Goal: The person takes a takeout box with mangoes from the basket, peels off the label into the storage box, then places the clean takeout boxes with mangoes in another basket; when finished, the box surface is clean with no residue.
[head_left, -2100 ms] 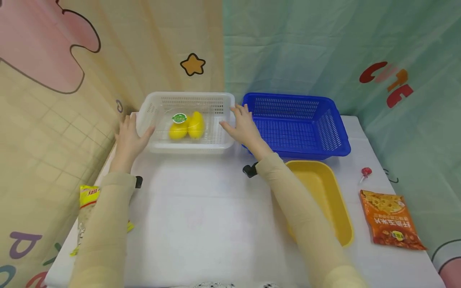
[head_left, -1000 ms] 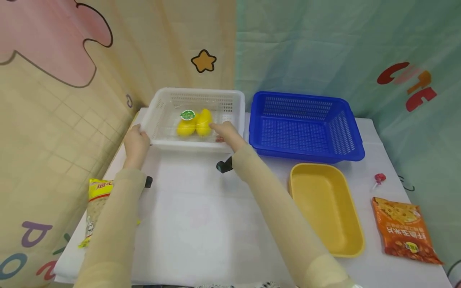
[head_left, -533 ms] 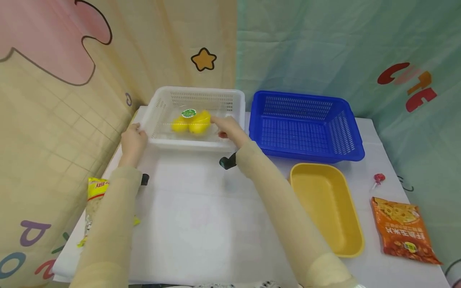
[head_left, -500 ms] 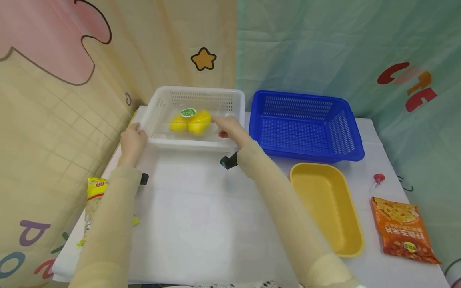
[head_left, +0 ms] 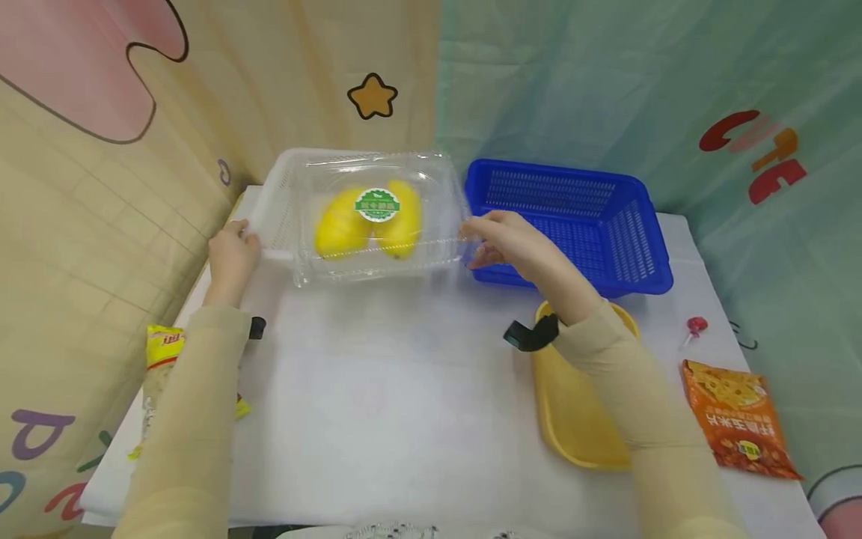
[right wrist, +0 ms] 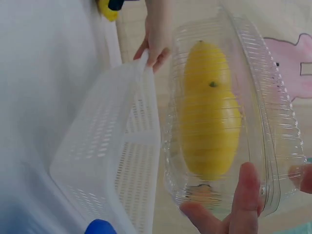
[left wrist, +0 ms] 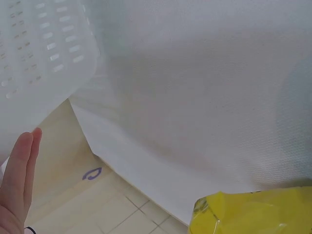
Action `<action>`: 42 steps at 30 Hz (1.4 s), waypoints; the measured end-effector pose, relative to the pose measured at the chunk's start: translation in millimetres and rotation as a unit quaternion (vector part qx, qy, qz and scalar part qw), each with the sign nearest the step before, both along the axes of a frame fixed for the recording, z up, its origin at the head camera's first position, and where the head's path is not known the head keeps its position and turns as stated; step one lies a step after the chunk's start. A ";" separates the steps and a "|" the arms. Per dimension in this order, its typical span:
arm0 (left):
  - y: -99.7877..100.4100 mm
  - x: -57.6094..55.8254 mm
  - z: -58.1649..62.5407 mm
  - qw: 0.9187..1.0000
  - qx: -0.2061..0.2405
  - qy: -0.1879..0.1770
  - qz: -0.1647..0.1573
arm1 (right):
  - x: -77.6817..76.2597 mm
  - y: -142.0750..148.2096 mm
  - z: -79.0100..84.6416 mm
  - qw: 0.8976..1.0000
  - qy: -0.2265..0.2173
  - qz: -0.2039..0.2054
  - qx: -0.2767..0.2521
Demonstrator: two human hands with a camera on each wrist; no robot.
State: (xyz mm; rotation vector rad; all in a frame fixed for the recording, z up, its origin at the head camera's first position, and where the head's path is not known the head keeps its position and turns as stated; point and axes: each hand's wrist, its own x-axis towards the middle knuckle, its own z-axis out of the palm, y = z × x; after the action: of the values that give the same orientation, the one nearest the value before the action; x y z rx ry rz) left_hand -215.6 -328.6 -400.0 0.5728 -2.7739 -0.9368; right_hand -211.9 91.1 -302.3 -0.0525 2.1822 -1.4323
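Note:
My right hand [head_left: 518,243] grips the right end of a clear plastic clamshell box [head_left: 441,213], raised above the white basket. Two yellow mango-like fruits [head_left: 404,221] lie inside, under a green and white round label [head_left: 377,204]. In the right wrist view the fingers and thumb hold the box [right wrist: 268,122] at its lower end. My left hand [head_left: 232,262] pinches the front left corner of the white perforated basket [head_left: 272,209]. The box covers most of this basket in the head view.
A blue perforated basket [head_left: 629,262] stands to the right, beyond a yellow tray [head_left: 572,419]. Near the right table edge lie a red lollipop [head_left: 697,325] and an orange snack bag [head_left: 737,419]. A yellow snack bag [head_left: 164,348] lies partly under the left forearm.
My right hand, first over the white basket and then inside it, has lifted the clamshell box up and rightward. My left hand took hold of the basket's corner and stays there.

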 end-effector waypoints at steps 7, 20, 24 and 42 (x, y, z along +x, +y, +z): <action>-0.9 -1.8 0.7 1.000 0.021 0.002 0.005 | 66.1 56.2 -22.3 0.997 -0.007 0.058 -0.054; 3.3 -2.2 -4.4 0.999 0.038 0.001 0.017 | 133.0 66.8 -94.3 0.996 -0.069 -0.017 -0.059; 3.8 -2.6 -5.5 0.999 0.045 0.008 0.022 | 136.6 61.1 -106.9 0.996 -0.074 -0.030 -0.037; 0.2 1.7 -5.0 0.997 0.072 -0.021 -0.005 | 130.2 54.3 -118.9 0.997 -0.034 -0.015 0.065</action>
State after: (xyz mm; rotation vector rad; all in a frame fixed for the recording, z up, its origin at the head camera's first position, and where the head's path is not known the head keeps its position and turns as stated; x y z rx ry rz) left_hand -213.8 -328.3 -405.0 0.6056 -2.7636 -1.1468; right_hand -81.7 145.3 -421.3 0.0747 2.2227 -1.2869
